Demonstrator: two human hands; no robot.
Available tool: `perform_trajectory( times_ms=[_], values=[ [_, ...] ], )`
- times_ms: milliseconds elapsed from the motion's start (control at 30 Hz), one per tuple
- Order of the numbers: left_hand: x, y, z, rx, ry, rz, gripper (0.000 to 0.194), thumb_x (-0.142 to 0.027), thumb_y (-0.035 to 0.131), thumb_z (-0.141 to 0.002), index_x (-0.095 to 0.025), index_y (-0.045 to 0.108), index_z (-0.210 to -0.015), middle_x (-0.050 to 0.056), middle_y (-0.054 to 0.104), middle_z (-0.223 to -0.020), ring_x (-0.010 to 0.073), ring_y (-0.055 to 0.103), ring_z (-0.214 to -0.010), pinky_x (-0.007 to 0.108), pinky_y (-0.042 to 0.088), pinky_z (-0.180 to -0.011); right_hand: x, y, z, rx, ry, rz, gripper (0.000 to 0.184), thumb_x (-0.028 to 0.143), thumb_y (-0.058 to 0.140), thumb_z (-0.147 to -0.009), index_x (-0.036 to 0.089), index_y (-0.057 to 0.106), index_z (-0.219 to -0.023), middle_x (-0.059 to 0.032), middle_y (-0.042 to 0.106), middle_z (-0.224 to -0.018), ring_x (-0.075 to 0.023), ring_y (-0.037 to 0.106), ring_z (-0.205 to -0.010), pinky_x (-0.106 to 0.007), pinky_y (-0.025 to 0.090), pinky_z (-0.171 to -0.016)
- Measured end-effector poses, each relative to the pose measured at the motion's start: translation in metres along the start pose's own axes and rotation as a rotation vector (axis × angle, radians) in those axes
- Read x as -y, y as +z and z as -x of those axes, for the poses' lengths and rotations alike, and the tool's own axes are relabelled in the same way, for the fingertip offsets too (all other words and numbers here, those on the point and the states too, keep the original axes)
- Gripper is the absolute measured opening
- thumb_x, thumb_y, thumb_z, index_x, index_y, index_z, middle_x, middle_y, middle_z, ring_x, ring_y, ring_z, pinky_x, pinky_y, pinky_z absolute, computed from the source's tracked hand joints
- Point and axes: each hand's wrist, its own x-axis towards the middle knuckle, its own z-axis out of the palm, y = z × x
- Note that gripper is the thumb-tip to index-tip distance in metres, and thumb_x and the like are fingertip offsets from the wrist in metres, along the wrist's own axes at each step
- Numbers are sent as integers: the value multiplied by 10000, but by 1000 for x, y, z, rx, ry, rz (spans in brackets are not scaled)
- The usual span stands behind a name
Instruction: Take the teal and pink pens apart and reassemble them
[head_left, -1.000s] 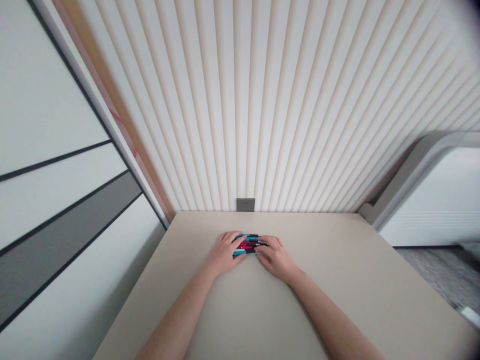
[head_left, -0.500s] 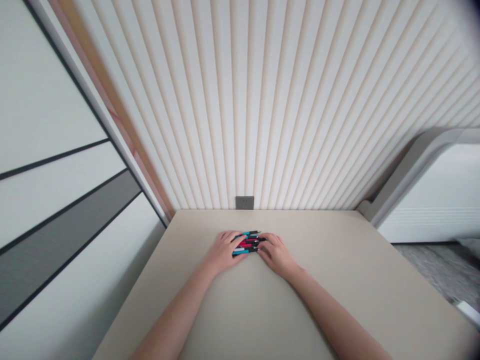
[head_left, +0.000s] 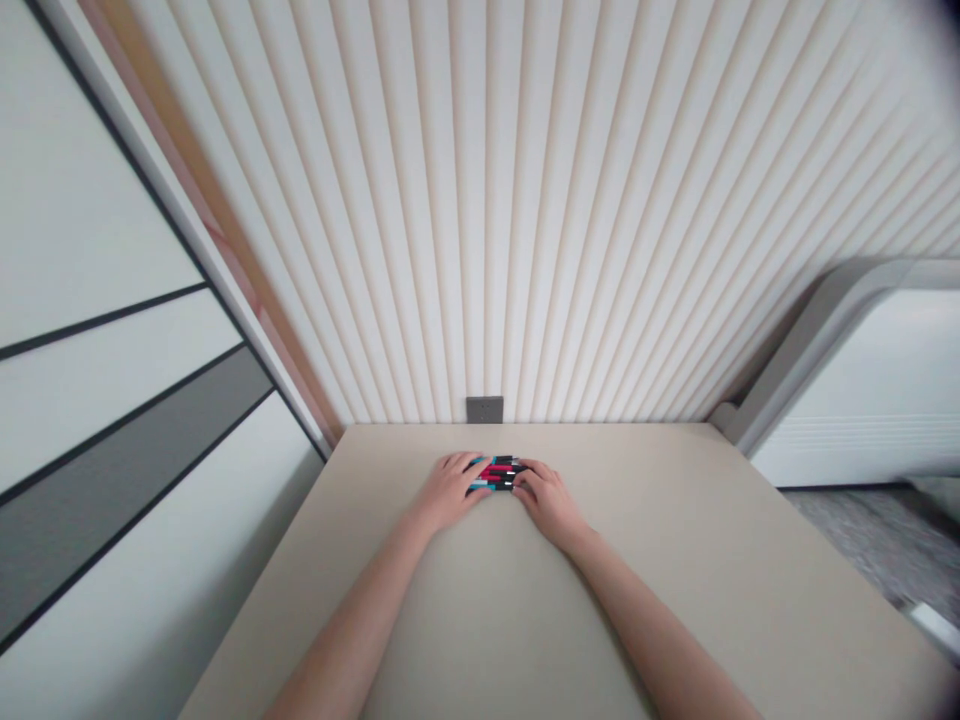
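Cream-white vertically ribbed wall panelling (head_left: 480,200) runs behind a beige matte tabletop (head_left: 675,540). Far L of fingers: white cabinet-style panels w/ a dark grey band (head_left: 127,470). Far R of fingers: white rounded-frame unit (head_left: 862,400), grey carpet (head_left: 877,540) below it. Small grey square wall socket plate (head_left: 484,409) sits on the panelling just past table's back edge, straight ahead of fingertips.

L hand (head_left: 450,492) and R hand (head_left: 550,503) both on table, L forearm (head_left: 352,620) and R forearm (head_left: 660,630) coming in from bottom of view. Bundle of slim teal, red and black pens (head_left: 495,474) lies flat, pens side by side, crosswise between the hands. L fingers (head_left: 459,465) curled over its L end, R fingers (head_left: 531,478) curled onto its R end: both clenched on bundle, pressing it in from each side.
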Motion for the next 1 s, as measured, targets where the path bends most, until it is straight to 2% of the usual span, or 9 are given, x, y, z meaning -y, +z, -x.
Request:
perform_trajectory(
  times_ms=[267, 367, 467, 533, 667, 767, 867, 1000],
  values=[
    [-6, -4, 15, -58, -14, -39, 564, -464, 589, -878, -261, 442, -1383, 109, 421, -1432, 290, 393, -1297, 493, 305, -1089, 0, -5, 9, -61, -71, -30, 146, 241, 525, -919, 219, 660, -971, -103, 587, -1226, -245, 517, -1171, -471, 400, -1014],
    [-12, -7, 21, -82, 39, -58, 461, -389, 584, -900, -252, 495, -1331, 101, 458, -1399, 279, 377, -1316, 509, 260, -1120, 3, -12, 16, -56, -103, -98, 154, 262, 512, -933, 225, 651, -987, -91, 628, -1145, -237, 550, -1114, -450, 420, -988],
    [-20, -9, 27, -80, 107, -54, 280, -314, 536, -937, -237, 587, -1201, 82, 568, -1254, 253, 434, -1265, 495, 278, -1115, 4, -19, 28, -61, -89, -201, 174, 302, 484, -948, 220, 636, -964, -81, 666, -1017, -231, 590, -1015, -419, 464, -917],
    [-25, -10, 29, -62, 135, -36, 217, -301, 509, -951, -224, 618, -1122, 70, 619, -1129, 238, 502, -1171, 467, 340, -1070, 4, -23, 36, -55, -62, -246, 196, 331, 474, -952, 216, 633, -937, -78, 672, -958, -231, 600, -965, -401, 478, -876],
    [-29, -9, 28, -68, 95, -11, 271, -369, 468, -965, -205, 608, -1128, 77, 637, -1004, 239, 558, -1019, 421, 437, -930, 5, -25, 42, -70, 64, -251, 328, 397, 401, -974, 207, 621, -822, -74, 660, -832, -221, 604, -818, -352, 482, -758],
    [-28, -10, 27, -66, 81, 17, 311, -412, 471, -957, -201, 603, -1144, 92, 630, -1045, 251, 550, -1031, 415, 436, -911, 6, -22, 41, -138, 201, -251, 416, 452, 350, -980, 203, 589, -747, -56, 631, -723, -199, 575, -684, -310, 448, -643],
    [-26, -12, 29, -71, 96, 58, 315, -406, 474, -957, -191, 598, -1150, 96, 632, -1064, 245, 548, -1029, 408, 422, -923, 5, -19, 39, -181, 279, -266, 452, 495, 338, -974, 196, 575, -731, -30, 601, -657, -176, 533, -610, -279, 398, -575],
    [-21, -10, 31, -111, 111, 107, 278, -388, 483, -957, -183, 615, -1092, 74, 657, -946, 216, 584, -918, 384, 434, -884, 4, -18, 40, -208, 360, -313, 491, 534, 337, -962, 175, 606, -763, -16, 584, -630, -162, 501, -592, -258, 356, -547]
  ],
)
